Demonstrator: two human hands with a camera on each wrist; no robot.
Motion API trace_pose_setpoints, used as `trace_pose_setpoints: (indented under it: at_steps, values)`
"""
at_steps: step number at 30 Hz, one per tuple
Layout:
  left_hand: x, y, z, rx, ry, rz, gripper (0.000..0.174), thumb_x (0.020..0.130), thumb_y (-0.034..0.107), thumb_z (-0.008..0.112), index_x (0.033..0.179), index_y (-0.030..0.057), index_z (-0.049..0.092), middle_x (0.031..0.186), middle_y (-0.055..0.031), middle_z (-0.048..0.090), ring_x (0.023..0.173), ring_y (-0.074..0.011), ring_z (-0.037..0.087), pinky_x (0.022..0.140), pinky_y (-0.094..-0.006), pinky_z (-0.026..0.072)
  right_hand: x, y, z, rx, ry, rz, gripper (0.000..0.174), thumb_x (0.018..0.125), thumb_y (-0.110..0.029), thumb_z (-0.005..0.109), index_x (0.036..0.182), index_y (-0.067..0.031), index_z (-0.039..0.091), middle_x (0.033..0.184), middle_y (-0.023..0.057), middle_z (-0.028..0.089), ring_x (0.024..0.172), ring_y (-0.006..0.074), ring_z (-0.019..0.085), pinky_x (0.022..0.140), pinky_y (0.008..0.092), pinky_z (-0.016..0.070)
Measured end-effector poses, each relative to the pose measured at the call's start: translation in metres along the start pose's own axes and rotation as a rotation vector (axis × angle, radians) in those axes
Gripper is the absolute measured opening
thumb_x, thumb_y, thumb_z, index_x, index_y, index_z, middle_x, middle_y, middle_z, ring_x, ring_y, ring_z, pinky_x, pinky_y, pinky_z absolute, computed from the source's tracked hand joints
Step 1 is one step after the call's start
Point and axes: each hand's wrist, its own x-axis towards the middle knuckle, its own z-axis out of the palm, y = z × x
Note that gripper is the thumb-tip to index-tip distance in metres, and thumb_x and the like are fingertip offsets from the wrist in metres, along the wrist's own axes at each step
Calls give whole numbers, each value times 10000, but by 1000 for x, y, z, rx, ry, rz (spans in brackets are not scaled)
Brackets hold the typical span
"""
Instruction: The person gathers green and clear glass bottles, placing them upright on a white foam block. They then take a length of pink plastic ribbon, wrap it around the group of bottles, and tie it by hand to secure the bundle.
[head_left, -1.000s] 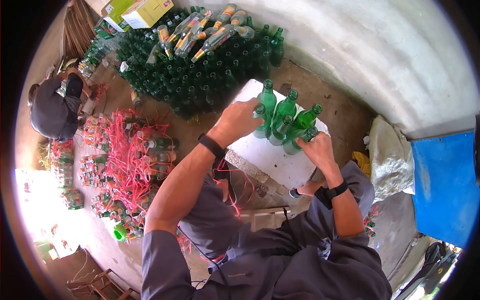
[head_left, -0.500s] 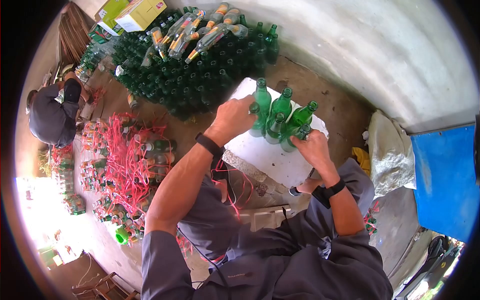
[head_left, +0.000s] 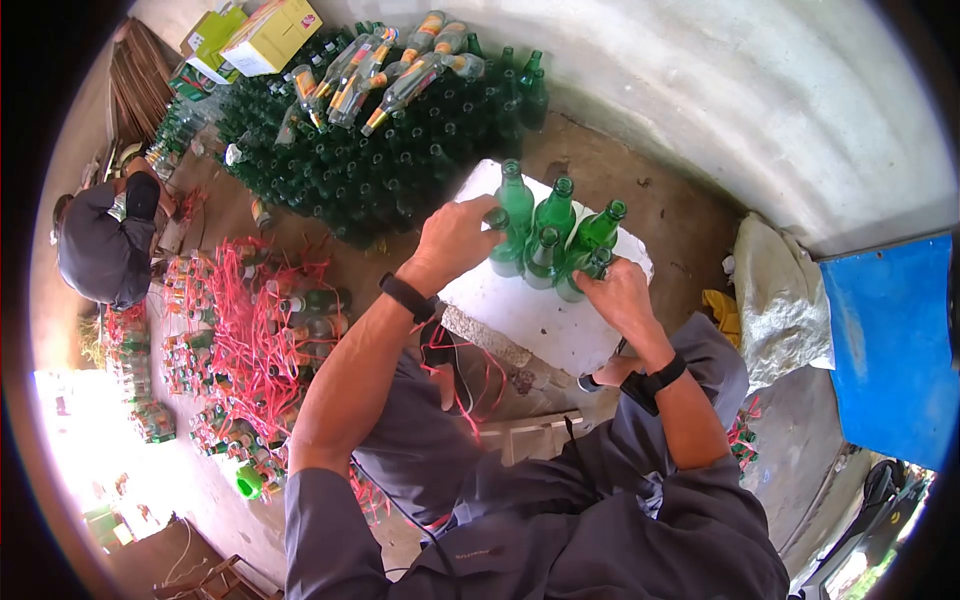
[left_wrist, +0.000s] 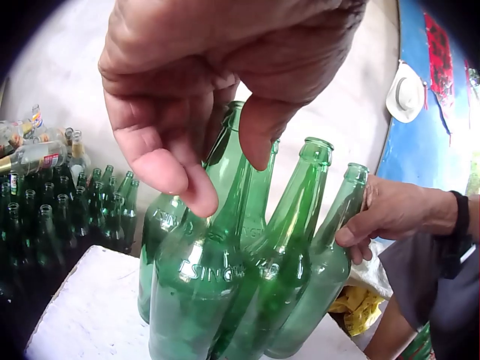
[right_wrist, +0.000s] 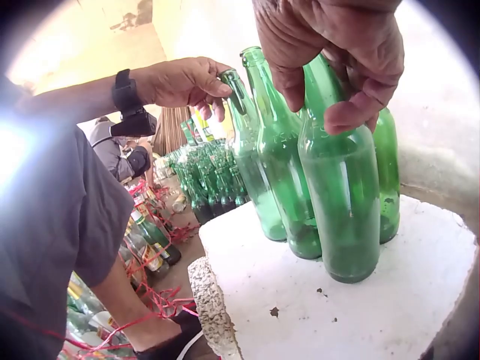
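Several green glass bottles [head_left: 553,212] stand upright, close together, on a white foam block [head_left: 510,315]. My left hand [head_left: 455,240] is at the group's left side, its thumb and fingers round the neck of the near left bottle [head_left: 507,258]. Raised letters show on the bottle [left_wrist: 199,277] under that hand in the left wrist view. On the other side my right hand [head_left: 617,295] grips the near right bottle [head_left: 571,283] by its neck. In the right wrist view this bottle [right_wrist: 341,202] rests with its base on the block.
Behind the block stands a large mass of dark green bottles [head_left: 350,170], with clear labelled bottles [head_left: 400,85] lying on top. Bottles tangled in red strapping [head_left: 255,330] are on the left. A person [head_left: 105,240] crouches beyond them. A pale sack [head_left: 770,310] and blue panel [head_left: 890,340] are at right.
The head view has shifted slightly, so the block, bottles and hands appear a little further left. Both hands stay at the same two bottle necks.
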Motion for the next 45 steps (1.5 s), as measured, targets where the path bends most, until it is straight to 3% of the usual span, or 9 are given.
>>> trace_pose_setpoints:
  at_steps: [4, 11, 14, 17, 20, 24, 30, 35, 45]
  values:
    - [2, -5, 3, 7, 57, 33, 303, 766, 207, 764, 1031, 82, 688, 789, -182, 689, 773, -365, 686, 702, -445, 530, 0, 3, 1, -6, 13, -53, 269, 789, -217, 741, 858, 29, 654, 767, 239, 679, 766, 437, 665, 704, 488, 531]
    - [4, -7, 2, -74, 29, 18, 256, 793, 203, 726, 1007, 70, 677, 852, -186, 699, 841, -408, 663, 751, -476, 525, -2, 0, 3, 8, 22, -30, 257, 796, -212, 735, 878, 21, 664, 781, 239, 683, 766, 438, 666, 702, 485, 532]
    - [6, -12, 6, -86, 46, 15, 304, 767, 134, 757, 1048, 41, 687, 796, -181, 688, 725, -329, 683, 673, -394, 534, -3, 6, 8, -6, 40, -41, 261, 797, -215, 736, 897, 19, 675, 802, 249, 687, 782, 440, 669, 708, 486, 534]
    - [8, -23, 12, -194, 51, 89, 350, 766, 112, 754, 1104, 42, 695, 860, -191, 698, 717, -276, 696, 693, -375, 547, -4, -4, 0, -5, 22, -38, 289, 794, -223, 742, 938, 21, 687, 835, 266, 690, 810, 446, 673, 726, 487, 538]
    - [3, -27, 8, -194, 10, 144, 467, 759, 148, 765, 1202, 52, 651, 979, -192, 719, 792, -293, 724, 739, -381, 565, -5, -7, -3, -8, -25, 13, 339, 778, -225, 764, 994, 26, 694, 891, 280, 695, 853, 454, 676, 765, 487, 540]
    - [-4, -37, -5, -147, -203, 116, 557, 777, 164, 741, 1294, 30, 584, 1123, -198, 709, 904, -307, 726, 820, -381, 568, -7, -6, -6, -17, -49, -7, 357, 756, -192, 787, 1021, 26, 687, 906, 280, 696, 880, 456, 675, 775, 484, 540]
    - [-10, -84, -16, -125, -187, -43, 546, 798, 222, 738, 1287, 14, 614, 1101, -178, 725, 994, -308, 708, 881, -378, 554, -10, -4, -19, -74, -115, -22, 434, 747, -185, 803, 1073, 61, 657, 903, 296, 689, 901, 466, 669, 783, 496, 536]
    - [-12, -123, -10, 23, 11, -284, 316, 799, 233, 677, 1011, 5, 733, 909, -191, 732, 915, -362, 709, 826, -416, 558, -12, -12, -37, -270, -249, 63, 479, 756, -196, 805, 1091, 102, 637, 879, 321, 675, 891, 475, 666, 782, 504, 530]
    - [26, -186, 16, 86, 234, -417, 376, 833, 211, 639, 1156, 25, 685, 1085, -217, 709, 1033, -391, 673, 901, -460, 532, -11, -23, -48, -425, -218, -18, 457, 775, -214, 796, 1092, 73, 633, 930, 286, 683, 873, 441, 672, 760, 503, 523]
